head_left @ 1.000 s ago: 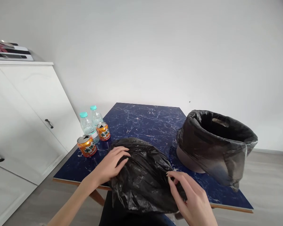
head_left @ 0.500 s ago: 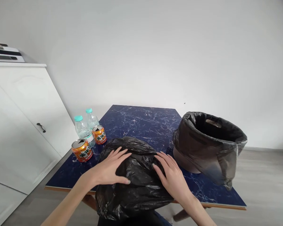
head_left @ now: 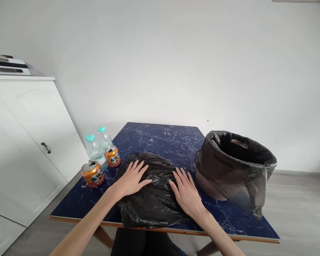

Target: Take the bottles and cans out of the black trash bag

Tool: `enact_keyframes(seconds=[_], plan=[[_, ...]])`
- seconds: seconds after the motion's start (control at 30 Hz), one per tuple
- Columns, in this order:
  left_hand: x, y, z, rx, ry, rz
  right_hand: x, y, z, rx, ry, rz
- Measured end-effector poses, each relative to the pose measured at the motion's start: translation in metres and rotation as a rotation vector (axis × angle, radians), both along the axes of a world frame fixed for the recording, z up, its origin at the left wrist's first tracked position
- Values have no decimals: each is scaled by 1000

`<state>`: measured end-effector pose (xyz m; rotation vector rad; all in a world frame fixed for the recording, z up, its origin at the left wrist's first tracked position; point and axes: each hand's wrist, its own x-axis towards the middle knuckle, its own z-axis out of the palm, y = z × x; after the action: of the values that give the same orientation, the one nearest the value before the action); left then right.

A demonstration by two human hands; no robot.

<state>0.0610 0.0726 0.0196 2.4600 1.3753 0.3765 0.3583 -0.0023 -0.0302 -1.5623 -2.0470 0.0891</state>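
Note:
A crumpled black plastic bag (head_left: 157, 208) lies spread at the front of the blue marbled table (head_left: 160, 138). On its left part rests my left hand (head_left: 132, 179), palm down with fingers spread. My right hand (head_left: 186, 193) lies flat on its right side, the fingers stretched forward. To the right of the bag stands a bin (head_left: 208, 188) lined with another black plastic bag (head_left: 234, 170), whose loose corner hangs over the outside.
At the table's left side stand two orange drink cans (head_left: 92, 174) and two clear bottles (head_left: 95, 149) with turquoise caps. A white cabinet (head_left: 29, 142) is at the left. A pale wall (head_left: 160, 64) rises behind the table.
Both hands have moved slightly forward with the bag. Its near edge, which hung over the table's front, now lies at the tabletop edge, and the bag looks flatter.

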Motion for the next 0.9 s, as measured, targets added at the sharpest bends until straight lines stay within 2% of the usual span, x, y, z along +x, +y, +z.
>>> enact_keyframes(seconds=[0.07, 0.17, 0.3, 0.43, 0.57, 0.67, 0.8, 0.9], plan=[[8, -12, 2, -4, 2, -95, -2, -6, 4, 43, -13, 33], [10, -34, -6, 3, 72, -188, 3, -17, 0, -55, -64, 77], [-7, -51, -20, 136, 130, -163, 17, -22, -9, -217, -104, 82], [-31, -70, -10, 248, 86, -156, 26, -30, -5, -253, -97, 69], [-50, -107, 2, 169, 76, -230, 42, -54, 5, -255, -140, 148], [-58, -130, -7, 140, 119, -271, 56, -74, 6, -303, -188, 227], [-63, -134, -24, 212, 109, -267, 62, -90, -2, -297, -251, 238], [-66, -128, -18, 177, -83, -289, 63, -95, -5, -243, -255, 258]])
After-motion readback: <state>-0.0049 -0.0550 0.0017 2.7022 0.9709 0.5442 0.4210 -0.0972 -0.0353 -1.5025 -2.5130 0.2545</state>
